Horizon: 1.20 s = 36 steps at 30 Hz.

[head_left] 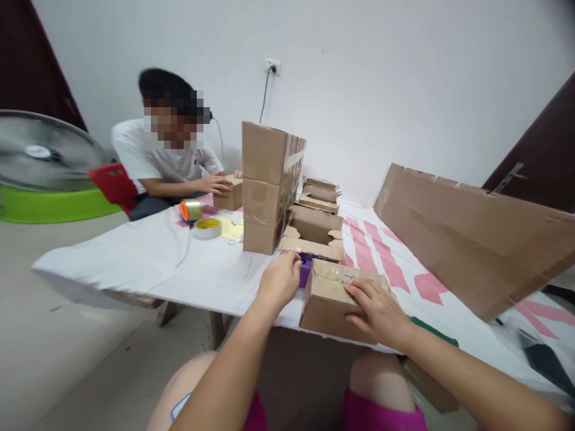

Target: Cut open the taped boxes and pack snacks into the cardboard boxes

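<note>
We worked at a low table point(135, 257) under a white cloth with pink stripes, set against a pale wall. Our landmark was the stack of three cartons point(269, 185) near the table's middle. Far left of the stack a fan point(40, 158) spun, and a co-worker sat behind the table's left end with both hands on a small box point(230, 193). Between that person and the stack lay two tape rolls point(200, 218). In front of the stack, toward us, our left hand point(279, 280) was closed around a purple tape dispenser point(306, 267), pressed against the left end of the small cardboard box point(335, 296) at the table's near edge. Just right of it, our right hand point(380, 311) lay flat and open on the box's top, fingers spread, holding it down without gripping. Behind the box, beside the stack, sat more small boxes point(314, 224). Far right of the stack leaned a large cardboard sheet point(471, 236).
</note>
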{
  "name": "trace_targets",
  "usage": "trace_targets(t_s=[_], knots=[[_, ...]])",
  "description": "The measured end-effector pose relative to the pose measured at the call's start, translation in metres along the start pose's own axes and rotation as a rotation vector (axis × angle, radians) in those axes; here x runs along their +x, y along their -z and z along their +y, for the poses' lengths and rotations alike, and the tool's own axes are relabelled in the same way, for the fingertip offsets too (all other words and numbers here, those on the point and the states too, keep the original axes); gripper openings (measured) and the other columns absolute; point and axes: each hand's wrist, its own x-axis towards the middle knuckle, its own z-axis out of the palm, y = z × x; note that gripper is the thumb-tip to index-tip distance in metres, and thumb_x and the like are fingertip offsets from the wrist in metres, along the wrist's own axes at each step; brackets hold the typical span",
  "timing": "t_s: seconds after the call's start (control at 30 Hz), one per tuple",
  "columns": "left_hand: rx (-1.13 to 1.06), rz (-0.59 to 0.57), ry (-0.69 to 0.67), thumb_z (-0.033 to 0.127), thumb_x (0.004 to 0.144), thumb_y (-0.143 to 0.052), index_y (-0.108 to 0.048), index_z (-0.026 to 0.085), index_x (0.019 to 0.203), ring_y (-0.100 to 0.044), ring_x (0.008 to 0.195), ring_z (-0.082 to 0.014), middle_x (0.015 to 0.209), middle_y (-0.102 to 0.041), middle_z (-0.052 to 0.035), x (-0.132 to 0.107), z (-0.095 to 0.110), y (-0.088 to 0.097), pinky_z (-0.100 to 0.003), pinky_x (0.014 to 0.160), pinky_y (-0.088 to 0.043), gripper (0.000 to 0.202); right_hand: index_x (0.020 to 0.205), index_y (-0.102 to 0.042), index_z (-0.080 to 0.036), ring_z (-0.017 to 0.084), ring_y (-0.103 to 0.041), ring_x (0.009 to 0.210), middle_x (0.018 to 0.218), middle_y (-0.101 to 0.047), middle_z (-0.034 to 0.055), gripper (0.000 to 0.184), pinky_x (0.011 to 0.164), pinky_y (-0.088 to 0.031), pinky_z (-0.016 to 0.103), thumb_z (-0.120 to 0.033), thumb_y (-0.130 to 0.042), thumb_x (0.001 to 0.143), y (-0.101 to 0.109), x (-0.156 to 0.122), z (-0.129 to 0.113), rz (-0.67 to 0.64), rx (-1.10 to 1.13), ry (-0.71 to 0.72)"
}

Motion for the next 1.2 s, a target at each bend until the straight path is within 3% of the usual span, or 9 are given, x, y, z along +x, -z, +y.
trace_targets(t_s=[0.13,0.4,0.57,0.67,0.77,0.9,1.0,1.1,1.2], knots=[[-0.094,-0.102,0.004,0.018,0.085,-0.048,-0.066,0.021,0.089,-0.064,0.083,-0.0244,0.089,-0.071,-0.0071,0.002,-0.004,0.006,-0.034,0.073,-0.045,0.019,0.128,-0.050,-0.022,0.033,-0.054,0.110,0.121,-0.058,0.0129,0.048,0.091,-0.049,0.051,-0.029,-0.061,0.081,-0.002,-0.002,0.000,0.012,-0.074,0.010],[-0.086,-0.133,-0.071,0.013,0.083,-0.046,-0.066,0.022,0.103,-0.065,0.097,-0.0252,0.106,-0.071,-0.0087,0.000,-0.009,-0.001,-0.036,0.082,-0.048,0.030,0.128,-0.050,-0.022,0.032,-0.055,0.109,0.119,-0.060,0.0120,0.048,0.090,-0.049,0.050,-0.031,-0.060,0.082,-0.007,-0.004,0.004,0.027,-0.103,0.030],[-0.070,-0.183,-0.108,0.012,0.082,-0.049,-0.066,0.022,0.103,-0.065,0.094,-0.0247,0.102,-0.072,-0.0084,0.001,-0.012,0.000,-0.035,0.082,-0.049,0.029,0.129,-0.050,-0.023,0.032,-0.056,0.107,0.118,-0.060,0.0121,0.049,0.088,-0.049,0.050,-0.032,-0.060,0.082,-0.009,-0.005,0.005,0.031,-0.120,0.033],[-0.109,-0.077,-0.224,0.014,0.087,-0.045,-0.064,0.018,0.105,-0.062,0.099,-0.0237,0.104,-0.069,-0.0094,-0.001,0.002,0.003,-0.036,0.087,-0.047,0.027,0.129,-0.050,-0.023,0.033,-0.056,0.107,0.119,-0.060,0.0124,0.049,0.088,-0.050,0.050,-0.032,-0.060,0.082,-0.009,-0.005,0.005,0.025,-0.136,0.023],[-0.114,0.028,-0.402,0.020,0.091,-0.044,-0.061,0.016,0.111,-0.058,0.105,-0.0236,0.110,-0.067,-0.0097,-0.014,0.029,0.000,-0.037,0.094,-0.044,0.026,0.129,-0.050,-0.021,0.033,-0.056,0.108,0.119,-0.060,0.0133,0.049,0.089,-0.050,0.051,-0.031,-0.060,0.082,-0.009,-0.006,0.005,0.022,-0.133,0.032],[-0.023,-0.096,-0.636,0.028,0.092,-0.047,-0.047,0.013,0.132,-0.047,0.125,-0.0258,0.133,-0.056,-0.0118,-0.047,0.061,-0.025,-0.040,0.106,-0.034,0.043,0.128,-0.049,-0.018,0.033,-0.056,0.111,0.121,-0.059,0.0162,0.048,0.091,-0.050,0.052,-0.028,-0.058,0.082,-0.004,-0.007,0.007,0.036,-0.032,0.078],[0.098,-0.161,-0.686,0.033,0.094,-0.042,-0.031,0.013,0.143,-0.042,0.132,-0.0283,0.144,-0.045,-0.0136,-0.064,0.068,-0.047,-0.045,0.109,-0.029,0.054,0.124,-0.053,-0.019,0.029,-0.057,0.113,0.120,-0.062,0.0147,0.041,0.094,-0.050,0.048,-0.028,-0.057,0.084,0.011,-0.011,0.014,-0.015,0.119,0.085],[0.193,-0.203,-0.670,0.031,0.093,-0.044,-0.035,0.010,0.141,-0.045,0.128,-0.0299,0.140,-0.049,-0.0156,-0.067,0.066,-0.057,-0.046,0.107,-0.030,0.053,0.109,-0.063,-0.024,0.024,-0.062,0.107,0.111,-0.068,0.0084,0.023,0.092,-0.052,0.040,-0.030,-0.052,0.089,0.025,-0.023,0.037,0.005,0.240,-0.046],[0.243,-0.225,-0.679,0.030,0.090,-0.050,-0.045,0.007,0.134,-0.046,0.126,-0.0311,0.136,-0.053,-0.0168,-0.064,0.064,-0.058,-0.046,0.105,-0.031,0.050,0.098,-0.065,-0.023,0.025,-0.065,0.097,0.102,-0.070,0.0075,0.026,0.087,-0.053,0.041,-0.041,-0.049,0.090,0.022,-0.049,0.079,0.134,0.218,-0.357]])
